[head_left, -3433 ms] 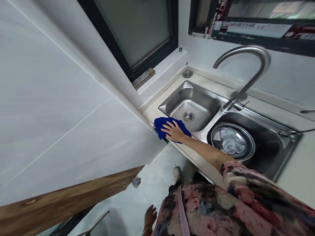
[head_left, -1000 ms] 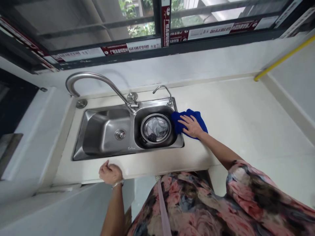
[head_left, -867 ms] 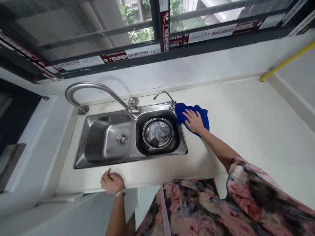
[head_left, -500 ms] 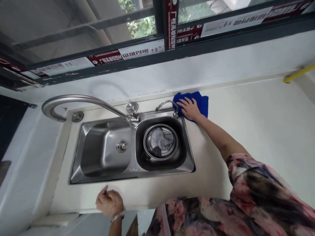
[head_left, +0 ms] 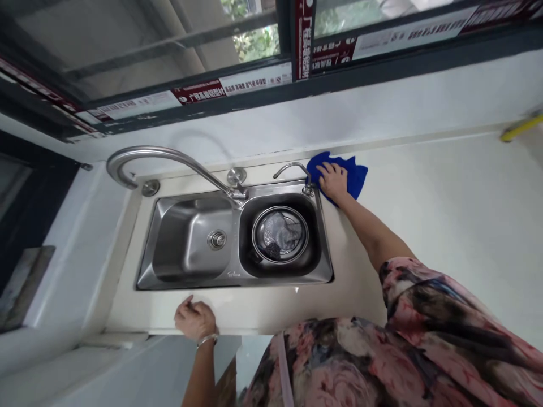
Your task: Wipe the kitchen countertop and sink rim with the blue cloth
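My right hand (head_left: 333, 182) presses on a blue cloth (head_left: 355, 176) that lies on the counter at the back right corner of the steel sink (head_left: 236, 277), beside the small curved tap (head_left: 292, 165). Its fingers are bent over the cloth. Near the counter's front edge, below the left basin, rests my left hand (head_left: 195, 320), loosely curled, with a bracelet at the wrist; nothing shows in it. A round metal strainer (head_left: 280, 261) with a grey, crumpled cloth or mesh (head_left: 280, 233) inside sits in the right basin.
A large arched faucet (head_left: 169, 154) reaches over the left basin (head_left: 186, 243) and its drain. Two round metal caps (head_left: 150, 187) lie along the sink's back edge. Behind are the wall and a window frame (head_left: 169, 113). Something yellow (head_left: 521, 128) is at the far right.
The view has shifted, so the sink sits higher and further right. My right hand's fingers are more bent and the blue cloth is bunched differently. My left hand stays at the front edge.
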{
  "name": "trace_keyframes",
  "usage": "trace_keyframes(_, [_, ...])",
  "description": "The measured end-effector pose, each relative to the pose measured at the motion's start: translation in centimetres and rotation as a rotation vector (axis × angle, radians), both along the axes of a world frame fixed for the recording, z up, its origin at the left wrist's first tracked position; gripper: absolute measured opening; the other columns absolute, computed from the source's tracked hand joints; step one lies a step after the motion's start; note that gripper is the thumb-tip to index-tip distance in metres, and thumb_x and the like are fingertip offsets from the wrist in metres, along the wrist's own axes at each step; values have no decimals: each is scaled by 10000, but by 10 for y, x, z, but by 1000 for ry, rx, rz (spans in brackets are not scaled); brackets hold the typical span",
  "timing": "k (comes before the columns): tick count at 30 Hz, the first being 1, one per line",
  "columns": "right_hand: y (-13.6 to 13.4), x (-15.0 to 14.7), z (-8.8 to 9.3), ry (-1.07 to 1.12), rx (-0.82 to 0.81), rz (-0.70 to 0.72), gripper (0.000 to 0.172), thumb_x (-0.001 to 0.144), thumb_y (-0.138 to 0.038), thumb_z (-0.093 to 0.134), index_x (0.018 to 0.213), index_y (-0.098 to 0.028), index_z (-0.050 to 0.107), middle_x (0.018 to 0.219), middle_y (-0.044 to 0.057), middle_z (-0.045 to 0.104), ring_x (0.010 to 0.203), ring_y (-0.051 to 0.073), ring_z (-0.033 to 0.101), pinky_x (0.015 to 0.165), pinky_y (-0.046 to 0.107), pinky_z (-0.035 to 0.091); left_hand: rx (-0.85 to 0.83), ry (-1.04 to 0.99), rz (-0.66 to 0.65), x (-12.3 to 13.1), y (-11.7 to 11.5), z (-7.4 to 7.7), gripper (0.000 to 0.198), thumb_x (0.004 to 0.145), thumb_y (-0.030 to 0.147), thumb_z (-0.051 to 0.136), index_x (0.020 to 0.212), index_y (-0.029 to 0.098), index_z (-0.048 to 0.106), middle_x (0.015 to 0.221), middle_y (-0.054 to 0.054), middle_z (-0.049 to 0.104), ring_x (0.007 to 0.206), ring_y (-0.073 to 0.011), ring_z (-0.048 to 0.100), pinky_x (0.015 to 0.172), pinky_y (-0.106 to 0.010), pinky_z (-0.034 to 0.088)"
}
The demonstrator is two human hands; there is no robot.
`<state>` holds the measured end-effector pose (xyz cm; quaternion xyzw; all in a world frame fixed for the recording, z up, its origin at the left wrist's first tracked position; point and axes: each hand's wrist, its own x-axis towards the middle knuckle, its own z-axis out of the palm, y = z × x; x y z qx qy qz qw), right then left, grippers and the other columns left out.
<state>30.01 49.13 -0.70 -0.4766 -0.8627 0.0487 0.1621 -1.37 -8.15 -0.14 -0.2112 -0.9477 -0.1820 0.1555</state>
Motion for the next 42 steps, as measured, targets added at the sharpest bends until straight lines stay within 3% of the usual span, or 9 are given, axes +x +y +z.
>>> trace_keyframes(7, [-95,47,21,-148,-91,245,441,1014,-314,509,1368,-230,759,1657,104,565,1560,364,384,1234,576,291,120,-31,0,2,6,-6,294,849,235,508,1089,167,664,1069,-163,622,1087,-359,569,988,-536,437])
trace_keyframes(13, [-194,79,21,-102,-190,451,284,870,-276,603,1019,-250,844,1261,86,799,1481,354,526,1279,622,260,154,-59,-48,2,5,-4,329,864,270,503,1107,145,687,1088,-171,632,1120,-350,573,1015,-526,427])
trace_keyframes(17, [-259,117,15,-68,-217,532,354,833,-240,602,1098,-268,834,1288,91,788,1451,352,577,1308,634,252,138,-86,-109,-5,0,-4,340,881,312,500,1087,142,711,1076,-175,644,1107,-352,568,1013,-528,426])
trace_keyframes(20, [-279,136,17,-89,-212,517,422,859,-231,587,1222,-275,798,1427,105,730,1540,346,503,1325,631,232,179,-103,-91,-5,0,-3,324,876,297,513,1072,150,725,1049,-159,637,1090,-338,559,1031,-525,420])
trace_keyframes(25, [-247,125,27,-151,-231,534,407,832,-235,591,1189,-255,786,1395,112,740,1554,350,485,1323,649,180,179,-115,-38,0,1,0,362,914,294,491,1110,141,755,1050,-154,623,1042,-318,564,1012,-508,453])
trace_keyframes(28, [-205,103,30,-189,-217,530,374,848,-253,574,1157,-240,784,1364,114,751,1538,337,502,1317,640,176,166,-148,-29,2,0,1,365,921,300,504,1131,145,759,1070,-149,619,1032,-309,564,1012,-505,460])
trace_keyframes(36, [-80,36,36,-285,-110,384,372,918,-269,547,1224,-187,742,1522,179,661,1566,355,437,1271,663,245,130,-190,62,6,-1,4,359,926,315,534,1171,182,762,1148,-145,629,1079,-320,564,1004,-506,480])
trace_keyframes(39, [-60,16,30,-271,-74,293,365,950,-250,529,1239,-162,734,1524,207,653,1566,354,416,1267,643,265,101,-194,79,7,1,4,377,933,309,519,1184,174,765,1164,-148,640,1105,-326,577,1021,-506,486])
trace_keyframes(42, [-67,10,22,-263,-44,222,389,983,-231,503,1278,-87,711,1533,263,626,1585,362,360,1265,625,272,90,-196,92,8,3,5,369,931,273,517,1173,146,765,1127,-153,641,1111,-330,583,1031,-516,491])
